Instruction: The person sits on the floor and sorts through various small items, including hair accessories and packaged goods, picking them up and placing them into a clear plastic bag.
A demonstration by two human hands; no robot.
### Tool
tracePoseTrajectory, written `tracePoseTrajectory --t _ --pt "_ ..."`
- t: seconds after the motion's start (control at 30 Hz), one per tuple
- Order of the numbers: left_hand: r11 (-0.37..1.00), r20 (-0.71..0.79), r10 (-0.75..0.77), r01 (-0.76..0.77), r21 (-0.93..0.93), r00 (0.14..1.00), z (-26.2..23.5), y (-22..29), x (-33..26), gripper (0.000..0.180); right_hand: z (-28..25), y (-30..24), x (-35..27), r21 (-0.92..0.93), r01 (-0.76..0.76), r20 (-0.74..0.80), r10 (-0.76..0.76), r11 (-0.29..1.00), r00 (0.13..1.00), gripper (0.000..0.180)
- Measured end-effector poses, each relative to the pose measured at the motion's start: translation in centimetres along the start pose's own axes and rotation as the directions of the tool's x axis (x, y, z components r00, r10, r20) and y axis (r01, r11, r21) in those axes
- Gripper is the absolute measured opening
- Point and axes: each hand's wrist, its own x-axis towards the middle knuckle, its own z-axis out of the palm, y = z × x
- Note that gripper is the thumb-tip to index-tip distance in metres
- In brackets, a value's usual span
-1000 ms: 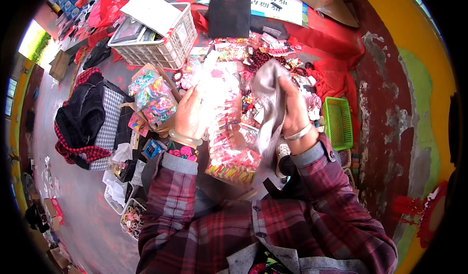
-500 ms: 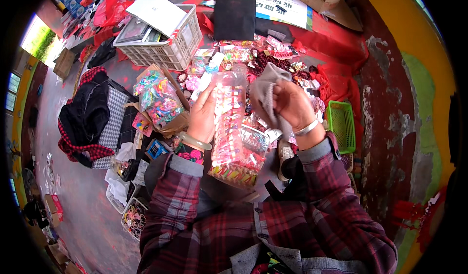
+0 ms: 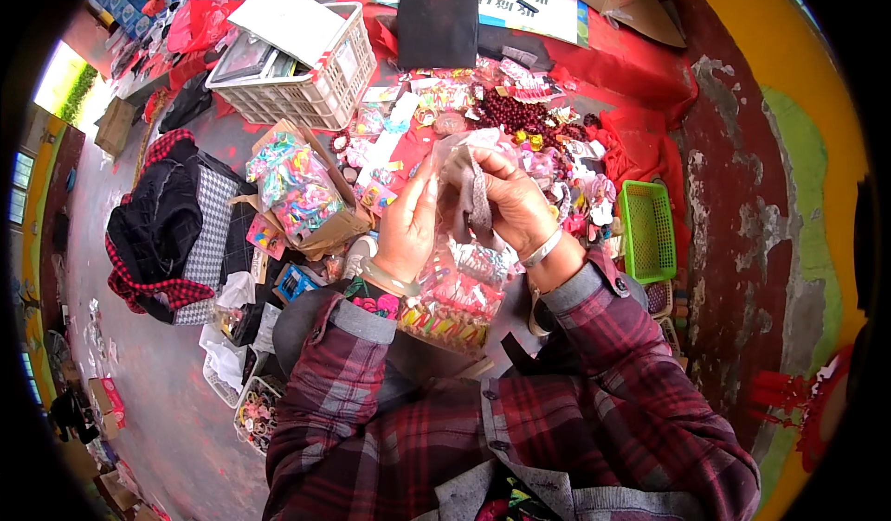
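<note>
A clear plastic container (image 3: 455, 312), packed with small pink, red and yellow items, stands upright in front of my chest. My left hand (image 3: 408, 219) closes around its upper left side. In my right hand (image 3: 520, 207), the fingers pinch a grey cloth (image 3: 478, 207) at the container's top. Part of the cloth hangs between my two hands; I cannot tell whether it lies inside or against the plastic. Behind my hands spreads a heap of packaged trinkets, with dark red beads (image 3: 520, 115) among them.
An open cardboard box (image 3: 348, 226) of colourful bagged items sits left of my hands. Behind it is a white plastic crate (image 3: 339, 76); a green basket (image 3: 650, 233) stands at right. A black jacket (image 3: 158, 224) lies far left, near small baskets (image 3: 260, 414).
My right hand has brought the grey cloth leftward to the container's top, close to my left hand. The container has turned slightly. The whole view has shifted a little.
</note>
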Motion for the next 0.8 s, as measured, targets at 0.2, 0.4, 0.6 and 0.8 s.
tracePoseTrajectory --t 0.2,0.4,0.6,0.8 --pt "0.998 -0.050 -0.034 0.037 0.055 0.998 0.3 0.4 0.0 0.036 0.6 1.6 -0.2 0.025 0.048 -0.024 -0.047 0.999 0.999 0.032" --pt "0.924 0.038 0.103 -0.109 0.366 0.994 0.5 -0.5 -0.7 0.046 1.0 2.5 -0.4 -0.130 0.062 -0.132 -0.080 0.990 0.988 0.023" --pt "0.977 0.092 0.133 -0.146 0.155 0.987 0.6 -0.8 0.1 0.059 1.5 2.2 -0.7 -0.086 0.114 -0.153 -0.126 0.990 0.980 0.022" --pt "0.968 0.176 0.017 -0.060 0.244 0.984 0.1 -1.0 -0.1 0.066 1.9 1.9 -0.7 -0.179 0.110 -0.214 -0.148 0.978 0.966 0.023"
